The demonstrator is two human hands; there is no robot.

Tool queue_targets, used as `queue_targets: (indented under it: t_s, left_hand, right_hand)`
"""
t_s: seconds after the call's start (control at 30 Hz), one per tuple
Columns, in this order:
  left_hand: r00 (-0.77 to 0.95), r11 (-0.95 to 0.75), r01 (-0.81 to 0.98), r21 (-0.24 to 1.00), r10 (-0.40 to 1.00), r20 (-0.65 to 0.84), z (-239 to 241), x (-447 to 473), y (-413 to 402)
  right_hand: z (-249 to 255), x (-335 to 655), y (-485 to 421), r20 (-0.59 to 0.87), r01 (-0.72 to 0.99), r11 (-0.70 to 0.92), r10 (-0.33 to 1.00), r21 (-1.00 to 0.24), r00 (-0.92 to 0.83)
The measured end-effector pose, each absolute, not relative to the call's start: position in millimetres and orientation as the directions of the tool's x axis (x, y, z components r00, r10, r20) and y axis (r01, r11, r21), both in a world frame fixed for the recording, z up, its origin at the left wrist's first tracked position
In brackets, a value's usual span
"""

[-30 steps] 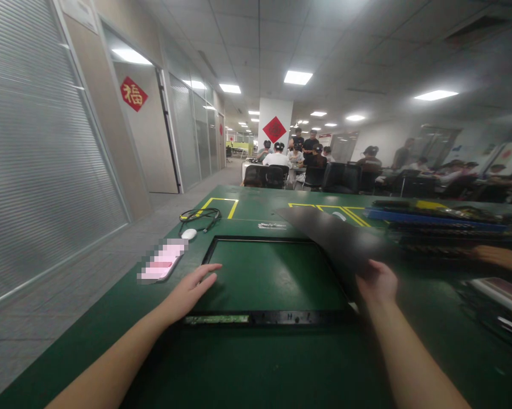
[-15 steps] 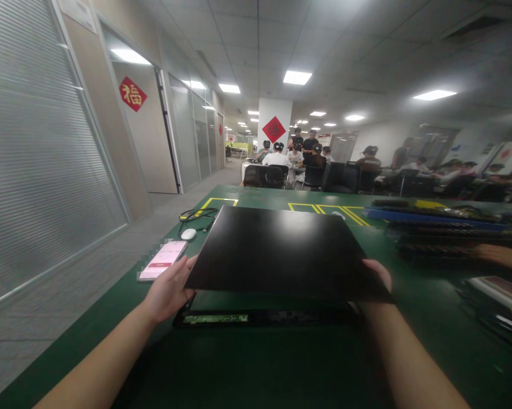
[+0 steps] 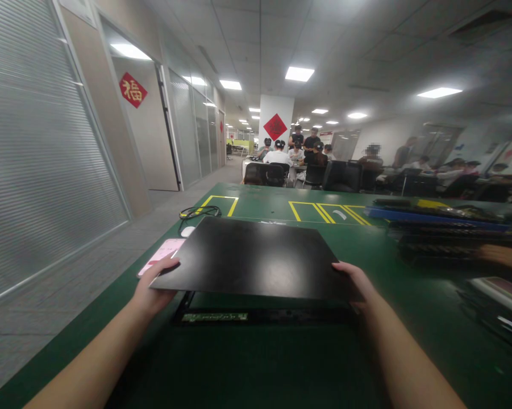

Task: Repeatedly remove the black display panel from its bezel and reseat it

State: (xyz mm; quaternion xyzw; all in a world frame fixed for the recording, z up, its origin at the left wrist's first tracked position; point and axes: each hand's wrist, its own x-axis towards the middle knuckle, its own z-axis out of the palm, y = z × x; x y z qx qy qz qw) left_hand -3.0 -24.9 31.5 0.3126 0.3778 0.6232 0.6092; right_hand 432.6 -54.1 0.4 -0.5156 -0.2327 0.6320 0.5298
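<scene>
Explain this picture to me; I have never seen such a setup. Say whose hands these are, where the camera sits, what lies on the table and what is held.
No machine here: a person wears one camera on the head, looking forward and down. Their left hand and right hand each grip a near corner of a black panel over a black frame on the green table. Left of it lie a phone, a white mouse and a cable; dark trays are stacked at right, beside another person's hand.
</scene>
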Motion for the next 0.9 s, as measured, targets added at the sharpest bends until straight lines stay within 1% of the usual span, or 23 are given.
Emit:
queue_targets:
  t_s: [0.07,0.13,0.33,0.43,0.57,0.7,0.9]
  left_hand:
    - [-0.077,0.024,-0.519,0.855,0.994,-0.075,36.4,-1.5,-27.1]
    - [-0.081,0.020,-0.507,0.862,0.994,-0.071,41.2,0.7,-29.9]
    - [-0.031,0.021,-0.461,0.887,0.999,-0.040,40.1,3.6,-30.2]
    - [-0.005,0.022,-0.432,0.902,1.000,-0.027,32.5,4.4,-26.5]
    - [-0.018,-0.006,-0.394,0.919,1.000,-0.001,23.8,9.5,-23.4]
    - [-0.037,0.008,-0.366,0.930,0.999,-0.023,18.5,14.1,-23.0]
    - [-0.007,0.025,-0.366,0.930,1.000,-0.030,14.3,14.0,-21.6]
  right_hand:
    - [0.5,429.7,-53.3,-0.364,-0.399,-0.318,0.930,-0.860,0.043]
    - [-0.8,429.5,-51.0,-0.315,-0.368,-0.276,0.948,-0.888,0.050]
    - [-9.4,435.7,-40.6,-0.278,-0.234,-0.215,0.919,-0.948,0.281]
    - [-13.5,439.3,-36.9,-0.247,-0.174,-0.190,0.877,-0.966,0.412]
    - [-15.0,442.5,-35.5,-0.181,-0.059,-0.178,0.815,-0.982,0.550]
    - [-17.8,445.5,-34.5,-0.095,0.070,-0.176,0.776,-0.982,0.624]
    - [-31.5,455.1,-29.0,-0.016,0.209,-0.193,0.771,-0.959,0.637]
